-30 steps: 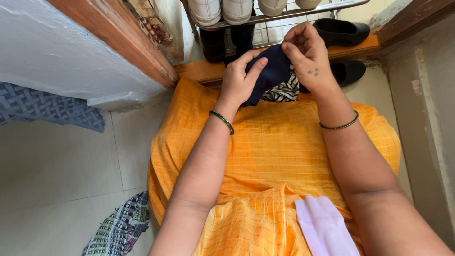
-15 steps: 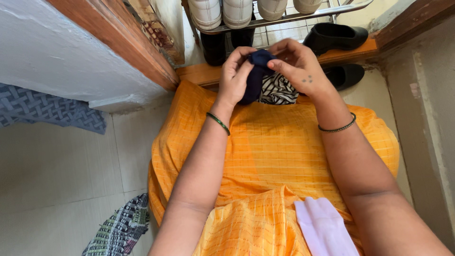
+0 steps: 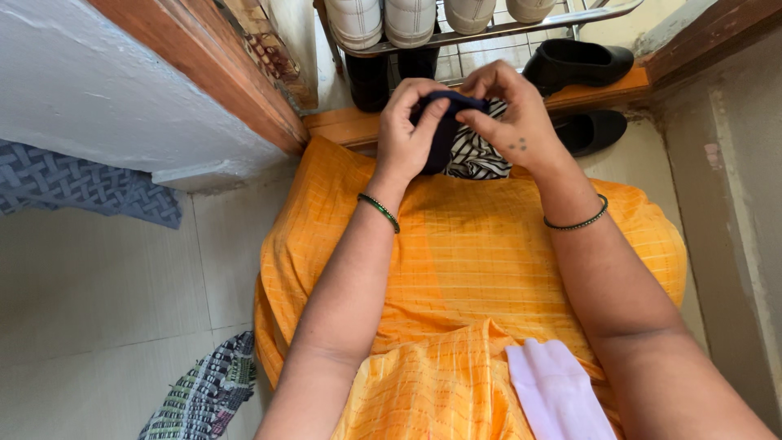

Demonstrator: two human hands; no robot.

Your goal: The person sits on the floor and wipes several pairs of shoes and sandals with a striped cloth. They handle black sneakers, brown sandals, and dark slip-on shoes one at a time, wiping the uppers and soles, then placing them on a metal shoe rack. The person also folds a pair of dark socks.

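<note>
At twelve o'clock, above the orange lap (image 3: 481, 253), left hand (image 3: 407, 134) and right hand (image 3: 513, 122) together pinch a navy sock (image 3: 444, 134), striped sock (image 3: 481, 155) beneath

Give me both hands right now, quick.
Left hand: closed on the dark blue cloth.
Right hand: fingers pinching the same dark blue cloth at its top edge.

A pale tiled floor (image 3: 98, 310) is seen beside a white wall (image 3: 90, 90) edged by a wooden door frame (image 3: 220, 77); a metal shoe rack (image 3: 489, 33) is set behind a wooden threshold (image 3: 350, 122).
</note>
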